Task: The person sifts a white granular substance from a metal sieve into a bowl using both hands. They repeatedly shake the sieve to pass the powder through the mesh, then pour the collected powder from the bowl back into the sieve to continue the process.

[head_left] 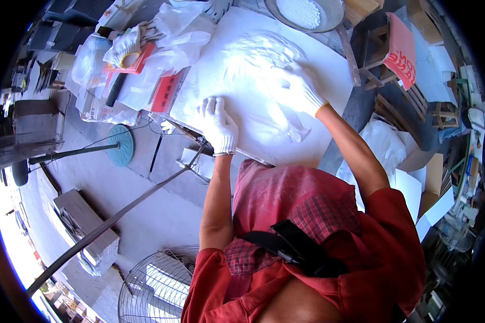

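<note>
"What do we worry about here?"

"The white relief, lying mid-panel and running toward the far edge. If it is soft or brittle, we could dent or snap a raised part by pressing too hard with the right hand, which is over its right side."

"And the left hand?"

"It lies palm down at the near edge, close to the left corner, fingers slightly apart. Leaning there might tip the white panel if it is loose."

"Anything else?"

"A knock to the basin at the far edge, toward the right corner, could spill its white powder across our surface."

"What can't we make out?"

"Glare swallows the right fingers, so we cannot tell whether they pinch a tool or just press. The relief's subject is washed out too, the basin is cut off at the top, and we can't see what supports the panel."
</note>
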